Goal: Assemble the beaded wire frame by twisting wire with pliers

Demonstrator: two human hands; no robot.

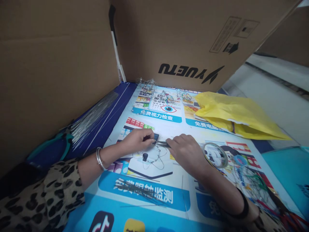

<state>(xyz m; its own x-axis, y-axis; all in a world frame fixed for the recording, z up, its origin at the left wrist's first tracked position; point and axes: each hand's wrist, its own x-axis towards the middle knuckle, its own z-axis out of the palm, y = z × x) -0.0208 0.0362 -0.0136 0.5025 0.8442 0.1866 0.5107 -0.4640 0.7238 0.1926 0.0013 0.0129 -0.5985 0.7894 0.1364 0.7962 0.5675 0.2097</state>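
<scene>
My left hand (pixel 137 139) rests on the printed blue poster (pixel 154 193), its fingers pinched on the end of a thin beaded wire loop (pixel 154 158) that droops toward me. Facing it, my right hand (pixel 185 151) is closed round a small dark plier-like tool (pixel 162 142), whose tip meets the left fingertips. A silver bangle circles my left wrist. My left sleeve is leopard print.
A bundle of straight silver wires (pixel 94 117) and teal-handled pliers (pixel 51 145) lie at the left. A yellow plastic bag (pixel 236 116) sits at the back right. A clear tape roll (pixel 216 155) and a heap of coloured wire pieces (pixel 251 183) lie at the right. Cardboard walls (pixel 55 64) stand behind.
</scene>
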